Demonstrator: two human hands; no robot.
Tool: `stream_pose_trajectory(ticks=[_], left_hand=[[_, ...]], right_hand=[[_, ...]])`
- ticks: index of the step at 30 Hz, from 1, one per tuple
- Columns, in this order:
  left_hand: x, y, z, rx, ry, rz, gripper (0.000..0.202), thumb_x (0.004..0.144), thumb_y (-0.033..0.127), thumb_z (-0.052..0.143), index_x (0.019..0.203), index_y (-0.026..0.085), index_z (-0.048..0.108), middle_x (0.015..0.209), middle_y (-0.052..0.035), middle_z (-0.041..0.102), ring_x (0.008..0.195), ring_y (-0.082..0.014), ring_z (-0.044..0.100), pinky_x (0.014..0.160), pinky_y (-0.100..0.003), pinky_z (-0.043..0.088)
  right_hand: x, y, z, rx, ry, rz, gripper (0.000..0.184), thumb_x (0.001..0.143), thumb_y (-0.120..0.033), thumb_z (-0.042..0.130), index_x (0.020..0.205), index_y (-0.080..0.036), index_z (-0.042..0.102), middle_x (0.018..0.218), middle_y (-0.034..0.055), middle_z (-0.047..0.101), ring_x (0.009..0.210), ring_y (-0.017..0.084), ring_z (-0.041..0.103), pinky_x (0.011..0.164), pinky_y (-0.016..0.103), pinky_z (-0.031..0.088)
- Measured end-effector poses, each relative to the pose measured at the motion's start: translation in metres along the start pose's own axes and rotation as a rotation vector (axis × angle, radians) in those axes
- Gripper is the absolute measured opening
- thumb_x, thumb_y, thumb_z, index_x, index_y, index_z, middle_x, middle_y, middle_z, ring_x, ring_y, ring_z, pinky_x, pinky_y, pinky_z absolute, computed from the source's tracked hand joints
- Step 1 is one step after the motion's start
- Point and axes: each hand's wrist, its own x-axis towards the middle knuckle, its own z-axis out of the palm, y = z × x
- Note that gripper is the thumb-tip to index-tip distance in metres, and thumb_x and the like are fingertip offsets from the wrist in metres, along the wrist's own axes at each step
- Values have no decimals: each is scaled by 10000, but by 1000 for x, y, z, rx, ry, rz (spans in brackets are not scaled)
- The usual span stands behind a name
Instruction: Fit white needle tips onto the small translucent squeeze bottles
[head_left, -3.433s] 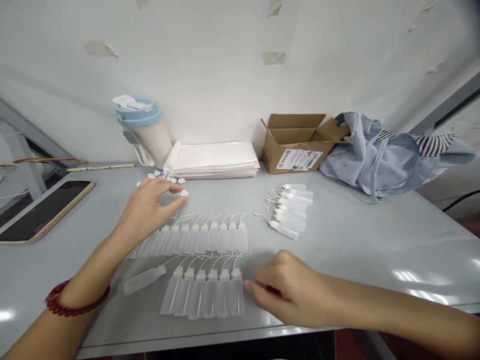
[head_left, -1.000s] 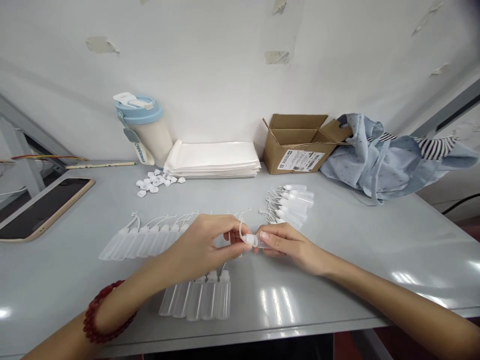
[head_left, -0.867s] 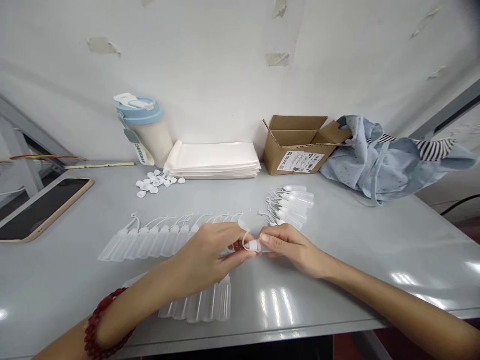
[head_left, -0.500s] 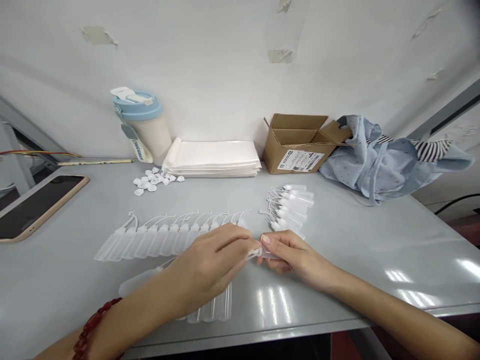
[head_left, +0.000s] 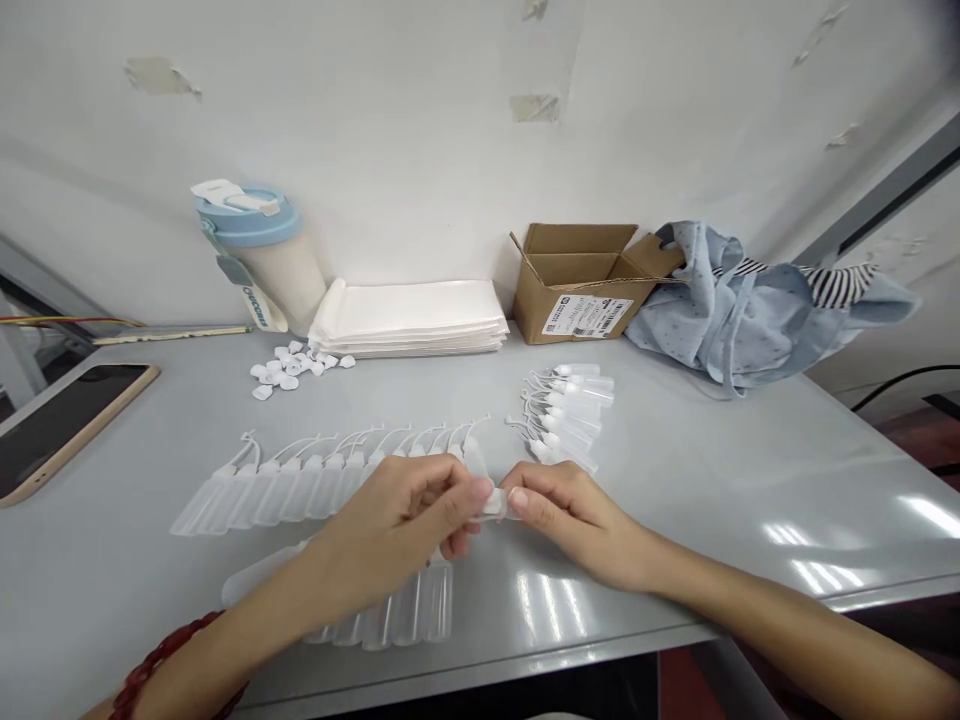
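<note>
1. Where my two hands meet over the smooth grey table (head_left: 675,440), there is a small bottle (head_left: 493,504) of translucent plastic, held roughly level between them, its white top toward my left.
2. My left hand (head_left: 409,510) is closed in a pinch, thumb and forefinger on that white top, the other fingers curled in.
3. My right hand (head_left: 577,515) grips the bottle's body, thumb laid along it; most of the body is hidden in my fingers.
4. Just beyond my left hand lies a back row of bottles (head_left: 300,490), frosted and tubular, thin curved straps rising from their necks.
5. My left forearm partly covers a front row of bottles (head_left: 409,610) and a slanted lone bottle (head_left: 247,577).
6. Past my right hand, a fanned cluster of bottles (head_left: 581,408) points its tapered white tops leftward.
7. Farther back, glossy little white caps (head_left: 281,370) lie scattered near a flat, papery white stack (head_left: 412,315).
8. Near the wall are a blue-lidded tumbler (head_left: 289,275), an open cardboard box (head_left: 531,300) and crumpled, speckled blue cloth (head_left: 720,325).
9. Red beads form my bracelet (head_left: 154,660).
</note>
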Motion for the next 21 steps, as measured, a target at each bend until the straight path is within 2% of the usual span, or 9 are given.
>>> stream_pose_trajectory(ticks=[4,9,11,14,17,21], left_hand=[[-3,3,3,81,-13,-25,265,851,401,565,723,173,603,618,23,598,602,-124,586,558,-208,469],[-4,3,4,136,59,126,114,829,302,599,844,200,648,813,8,671,742,-138,621,687,-227,507],[-5,4,3,149,68,142,126,841,315,591,867,212,660,832,14,679,750,-132,620,690,-216,503],[-5,8,2,171,63,101,189,866,372,559,858,222,674,811,22,676,718,-124,601,630,-196,480],[-4,10,2,225,38,57,239,872,373,538,774,201,672,722,23,642,663,-118,558,570,-189,433],[-4,6,4,201,10,50,302,877,381,514,683,175,620,619,32,547,579,-104,478,531,-198,384]], right_hand=[[-1,0,2,-1,-27,13,391,948,-451,405,778,-143,576,614,-33,412,569,95,386,531,230,303],[1,2,2,227,-77,64,431,943,-491,405,664,-165,449,591,-58,325,523,73,289,487,221,248],[1,1,1,286,-85,64,433,942,-493,410,656,-169,428,590,-62,316,520,70,278,485,220,243],[1,-1,1,248,-71,68,439,941,-499,409,664,-161,451,588,-59,335,529,72,291,492,223,243],[0,-1,2,237,-75,79,444,938,-507,410,694,-148,502,604,-51,366,541,74,316,504,222,262],[1,-1,4,379,-137,122,432,927,-519,423,735,-148,531,559,-72,331,493,67,280,473,211,253]])
